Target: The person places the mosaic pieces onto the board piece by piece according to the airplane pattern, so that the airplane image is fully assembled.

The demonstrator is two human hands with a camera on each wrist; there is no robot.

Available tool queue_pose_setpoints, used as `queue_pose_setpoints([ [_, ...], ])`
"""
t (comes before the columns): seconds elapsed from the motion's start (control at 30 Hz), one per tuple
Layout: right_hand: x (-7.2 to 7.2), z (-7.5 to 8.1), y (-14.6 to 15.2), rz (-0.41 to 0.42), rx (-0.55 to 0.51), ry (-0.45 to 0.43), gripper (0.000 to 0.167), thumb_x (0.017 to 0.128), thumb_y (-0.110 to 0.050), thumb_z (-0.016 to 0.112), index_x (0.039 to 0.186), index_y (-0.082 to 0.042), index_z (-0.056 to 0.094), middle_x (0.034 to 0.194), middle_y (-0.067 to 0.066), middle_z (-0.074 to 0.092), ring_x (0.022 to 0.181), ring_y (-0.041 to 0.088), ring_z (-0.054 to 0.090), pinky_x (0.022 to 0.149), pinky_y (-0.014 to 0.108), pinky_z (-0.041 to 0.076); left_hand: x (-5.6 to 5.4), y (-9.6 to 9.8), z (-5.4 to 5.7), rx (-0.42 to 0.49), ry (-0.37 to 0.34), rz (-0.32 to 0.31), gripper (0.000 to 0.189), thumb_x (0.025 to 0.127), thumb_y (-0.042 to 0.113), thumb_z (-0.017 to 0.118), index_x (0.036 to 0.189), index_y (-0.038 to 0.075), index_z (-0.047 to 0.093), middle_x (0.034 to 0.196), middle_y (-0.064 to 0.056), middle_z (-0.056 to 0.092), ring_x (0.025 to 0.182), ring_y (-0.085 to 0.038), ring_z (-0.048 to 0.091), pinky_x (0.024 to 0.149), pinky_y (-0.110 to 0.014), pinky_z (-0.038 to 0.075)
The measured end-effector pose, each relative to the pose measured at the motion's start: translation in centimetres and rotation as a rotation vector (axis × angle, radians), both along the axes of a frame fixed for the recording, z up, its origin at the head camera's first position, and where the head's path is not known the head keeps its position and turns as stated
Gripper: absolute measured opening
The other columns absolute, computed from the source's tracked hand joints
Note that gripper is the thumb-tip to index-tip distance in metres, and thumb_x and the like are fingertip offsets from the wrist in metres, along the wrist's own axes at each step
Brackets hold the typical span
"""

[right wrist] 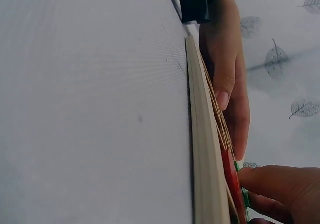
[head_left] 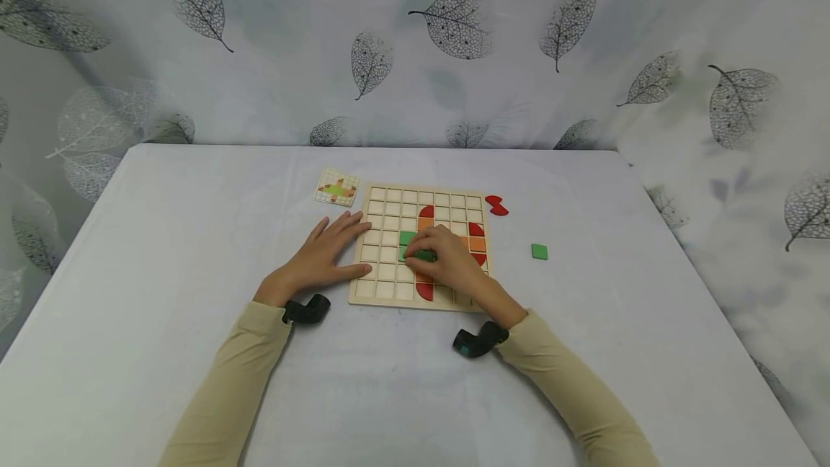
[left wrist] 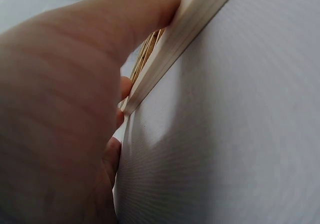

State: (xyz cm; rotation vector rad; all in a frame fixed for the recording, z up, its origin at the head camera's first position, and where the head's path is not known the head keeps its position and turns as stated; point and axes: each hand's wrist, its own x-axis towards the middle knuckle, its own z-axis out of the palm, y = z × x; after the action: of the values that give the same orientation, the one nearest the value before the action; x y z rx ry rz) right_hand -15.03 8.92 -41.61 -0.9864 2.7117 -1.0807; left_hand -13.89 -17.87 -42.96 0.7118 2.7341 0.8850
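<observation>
A wooden grid board point(head_left: 385, 288) lies on the table with red, orange and green pieces set in its cells. My left hand point(head_left: 324, 254) rests with spread fingers on the board's left edge; in the left wrist view its thumb point(left wrist: 150, 6) touches the wooden rim. Over the middle of the board, my right hand point(head_left: 450, 258) pinches a green square tile point(head_left: 426, 255) between thumb and fingers, low against the cells. Beside it sits another green tile point(head_left: 406, 238) in the grid. The right hand partly hides the pieces beneath it.
A small pattern card point(head_left: 337, 187) lies off the board's upper left corner. Loose red pieces point(head_left: 497, 205) lie by the upper right corner, and a loose green square point(head_left: 540, 251) is farther right on the white tabletop point(head_left: 616, 294).
</observation>
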Motion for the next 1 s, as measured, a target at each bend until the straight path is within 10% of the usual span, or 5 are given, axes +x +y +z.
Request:
queue_pose_setpoints([
  [1.0,0.4,0.3,1.8,0.019,-0.131,-0.029,0.011,0.087,-0.002,0.070,0.096,-0.006,0.075,0.105,0.006,0.065,0.096,0.020,0.057,0.074,0.027,0.052,0.0,0.1,0.0,-0.008,0.009,0.002,0.078,0.088,0.043,0.067,0.152,0.012,0.034,0.161,-0.012,0.021,0.151,-0.030,0.008,0.121,-0.049,-0.002],
])
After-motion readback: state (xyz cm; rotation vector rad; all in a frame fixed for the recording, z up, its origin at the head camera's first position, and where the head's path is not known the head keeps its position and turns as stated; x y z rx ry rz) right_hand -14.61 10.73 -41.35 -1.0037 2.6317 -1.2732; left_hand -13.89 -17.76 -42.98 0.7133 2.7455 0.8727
